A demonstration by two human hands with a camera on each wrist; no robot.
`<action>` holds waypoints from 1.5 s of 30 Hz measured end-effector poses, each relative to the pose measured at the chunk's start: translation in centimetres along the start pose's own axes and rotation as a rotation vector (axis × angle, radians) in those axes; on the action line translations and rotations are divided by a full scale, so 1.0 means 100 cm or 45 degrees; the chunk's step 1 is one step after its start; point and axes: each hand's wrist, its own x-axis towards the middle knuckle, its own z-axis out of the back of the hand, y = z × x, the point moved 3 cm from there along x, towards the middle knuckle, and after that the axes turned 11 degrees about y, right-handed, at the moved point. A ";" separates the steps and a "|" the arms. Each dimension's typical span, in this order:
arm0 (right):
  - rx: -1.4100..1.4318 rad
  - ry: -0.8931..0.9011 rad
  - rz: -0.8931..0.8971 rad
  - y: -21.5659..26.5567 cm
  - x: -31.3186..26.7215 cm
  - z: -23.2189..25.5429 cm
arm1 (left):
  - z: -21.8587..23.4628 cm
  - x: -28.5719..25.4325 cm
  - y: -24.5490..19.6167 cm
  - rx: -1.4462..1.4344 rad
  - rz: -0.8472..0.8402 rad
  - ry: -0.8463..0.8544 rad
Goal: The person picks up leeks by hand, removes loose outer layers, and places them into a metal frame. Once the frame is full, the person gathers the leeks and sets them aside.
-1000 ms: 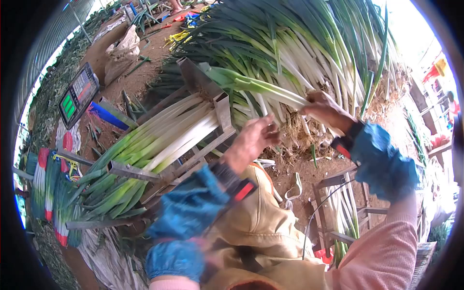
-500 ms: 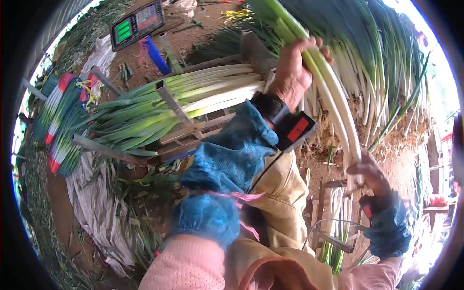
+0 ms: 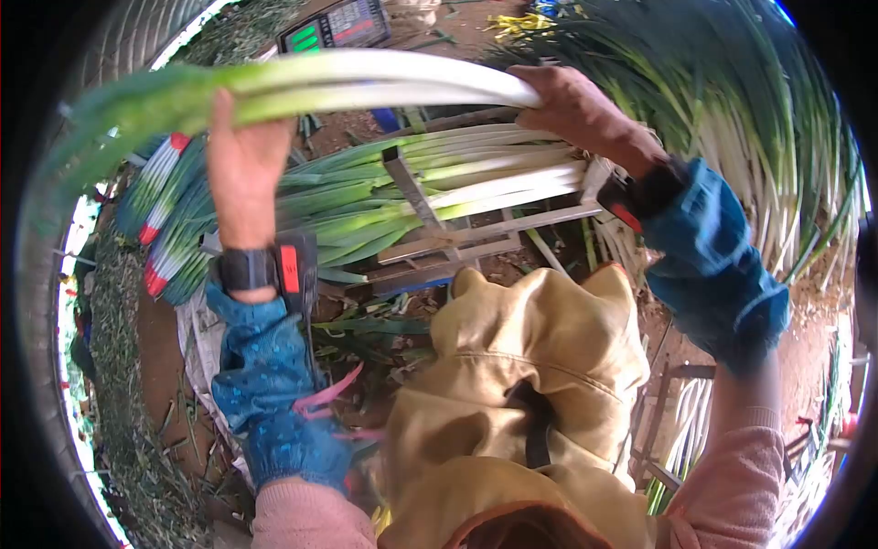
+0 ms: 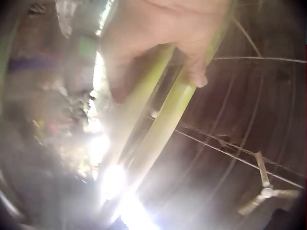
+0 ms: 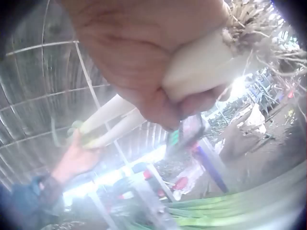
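Note:
Two long leeks (image 3: 393, 78) are stretched between both hands above a metal rack (image 3: 416, 188). My right hand (image 3: 581, 110) grips their white root ends, and shaggy roots (image 5: 254, 33) stick out beyond the fist in the right wrist view. Farther along, my left hand (image 3: 247, 165) holds the green part from below, thumb up. In the left wrist view, thumb and fingers go round both stalks, which run side by side with a narrow gap. A row of leeks (image 3: 503, 178) lies in the rack, white ends to the right.
A big pile of leeks (image 3: 713, 119) stands at the right. Behind the rack is a digital scale (image 3: 338, 27) with a green display. Bundles with red bands (image 3: 160, 197) lie at the left. Another frame (image 3: 686, 371) with leeks is at lower right, near my knees.
Both hands have carried the leeks left from the pile to above the rack, turning them from steep to nearly level. The left hand has moved far left; the right hand has risen.

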 end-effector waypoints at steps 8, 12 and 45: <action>-0.612 0.232 0.018 -0.110 0.040 -0.129 | 0.104 -0.099 0.050 0.902 0.860 -0.401; -0.667 0.149 0.044 -0.117 0.035 -0.130 | 0.105 -0.047 0.098 1.910 0.512 0.150; -0.638 0.042 -0.968 -0.193 -0.085 0.013 | 0.029 -0.016 0.083 3.093 -0.257 0.696</action>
